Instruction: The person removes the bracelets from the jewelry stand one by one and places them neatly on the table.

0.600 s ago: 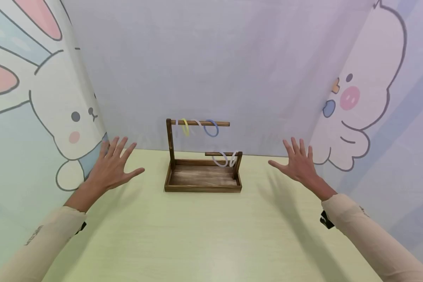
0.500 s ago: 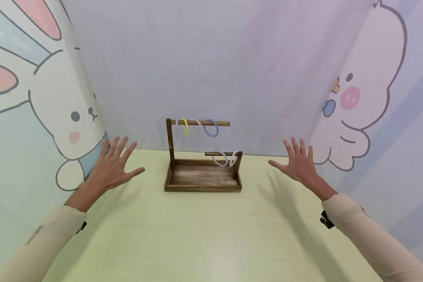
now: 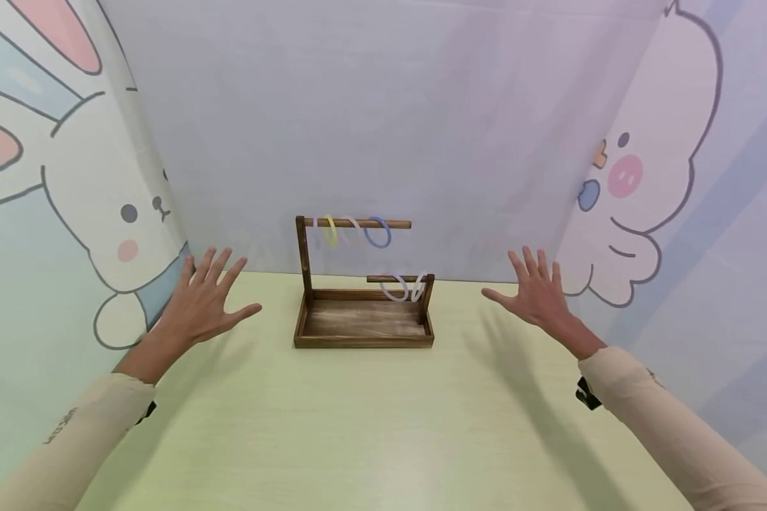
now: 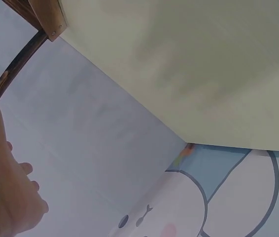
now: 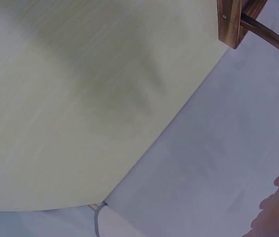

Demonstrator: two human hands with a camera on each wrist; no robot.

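Observation:
A dark wooden rack [image 3: 364,342] with a shallow tray base stands near the back of the table, between my hands. Its taller left post carries a bar from which hang a yellow ring [image 3: 330,232], a blue ring [image 3: 378,233] and pale rings [image 3: 354,228]. Two whitish rings [image 3: 393,288] hang from the lower bar on the right post. To the left of the rack, my left hand [image 3: 198,301] is spread over the table and holds nothing. My right hand [image 3: 537,294], also spread and holding nothing, is off to the rack's right.
The pale yellow-green table [image 3: 364,419] meets a lilac cloth backdrop [image 3: 383,128] just behind the rack. Side walls carry a printed rabbit [image 3: 115,213] on the left and a white cartoon animal [image 3: 652,142] on the right.
The head view has shifted slightly, so the rack and wall prints sit a little further left. Both hands keep the same spread pose, and the rings hang as before.

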